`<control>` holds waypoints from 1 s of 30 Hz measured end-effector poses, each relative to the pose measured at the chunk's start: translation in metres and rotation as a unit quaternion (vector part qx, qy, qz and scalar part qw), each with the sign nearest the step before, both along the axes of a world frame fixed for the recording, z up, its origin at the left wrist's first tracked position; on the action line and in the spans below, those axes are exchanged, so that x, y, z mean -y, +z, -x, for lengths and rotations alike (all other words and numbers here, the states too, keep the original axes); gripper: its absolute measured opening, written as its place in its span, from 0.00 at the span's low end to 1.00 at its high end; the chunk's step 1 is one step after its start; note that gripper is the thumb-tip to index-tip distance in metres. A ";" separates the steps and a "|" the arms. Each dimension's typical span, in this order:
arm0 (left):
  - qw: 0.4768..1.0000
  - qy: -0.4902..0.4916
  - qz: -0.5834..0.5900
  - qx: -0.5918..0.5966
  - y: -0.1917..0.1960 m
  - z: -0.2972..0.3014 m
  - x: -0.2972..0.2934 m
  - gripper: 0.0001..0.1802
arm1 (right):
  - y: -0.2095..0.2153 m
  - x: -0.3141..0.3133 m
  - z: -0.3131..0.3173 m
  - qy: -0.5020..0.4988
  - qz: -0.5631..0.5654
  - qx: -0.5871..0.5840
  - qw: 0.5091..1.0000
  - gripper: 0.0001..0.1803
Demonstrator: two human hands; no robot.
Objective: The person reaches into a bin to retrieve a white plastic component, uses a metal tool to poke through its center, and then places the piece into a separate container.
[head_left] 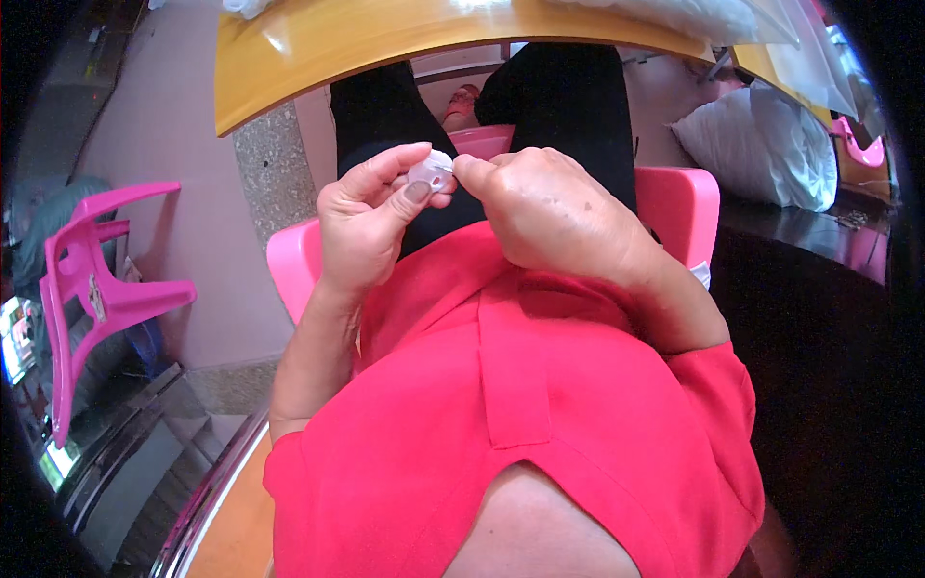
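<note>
Your left hand, toward ten o'clock, covers part of the small translucent piece, which is too small to identify. Toward two o'clock, your right hand turns its back to the view, hiding most of its curled fingers; you can't tell whether they grip anything. At twelve o'clock, the top edge cuts off the counter and the white plastic on it. Your body covers most of the pink chair beneath you.

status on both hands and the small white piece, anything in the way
Left hand pinching small white piece. Right hand at its right edge, exact grip hidden. No obstruction visible.
</note>
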State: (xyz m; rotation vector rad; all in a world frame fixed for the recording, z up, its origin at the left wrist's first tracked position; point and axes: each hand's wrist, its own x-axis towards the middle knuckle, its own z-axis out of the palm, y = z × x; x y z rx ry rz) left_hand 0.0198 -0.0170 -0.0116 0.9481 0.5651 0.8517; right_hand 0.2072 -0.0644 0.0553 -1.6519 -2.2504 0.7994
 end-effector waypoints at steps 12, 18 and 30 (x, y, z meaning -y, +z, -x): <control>1.000 0.002 -0.016 0.000 0.002 0.000 -0.002 0.16 | 0.011 0.007 0.013 0.008 -0.027 0.124 0.992 0.11; 0.991 0.017 -0.118 -0.068 0.009 0.002 0.001 0.16 | 0.016 0.001 0.009 0.069 -0.036 0.132 0.988 0.10; 1.000 0.027 -0.003 -0.002 0.004 0.001 -0.010 0.18 | -0.012 0.004 0.008 -0.111 0.025 -0.215 0.970 0.10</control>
